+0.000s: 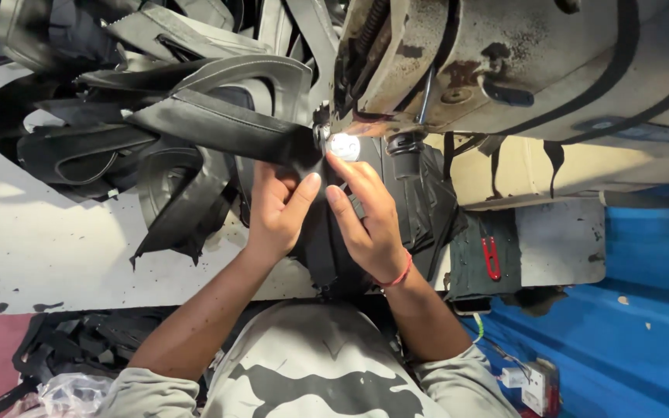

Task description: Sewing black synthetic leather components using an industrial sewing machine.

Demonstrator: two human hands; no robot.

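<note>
Black leather strip [234, 128], stitched edges, pinched by both hands [327, 209] under sewing machine [505, 62] needle.

Bright machine lamp [344, 145] glares at centre; edges bend, sharp focus.

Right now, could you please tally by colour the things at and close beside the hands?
Black: 1, the fabric strip both hands feed under the needle
Red: 2, the thread snips and the wrist thread
Cream: 1, the sewing machine
Hands: 2, left hand and right hand
Total: 6
</note>
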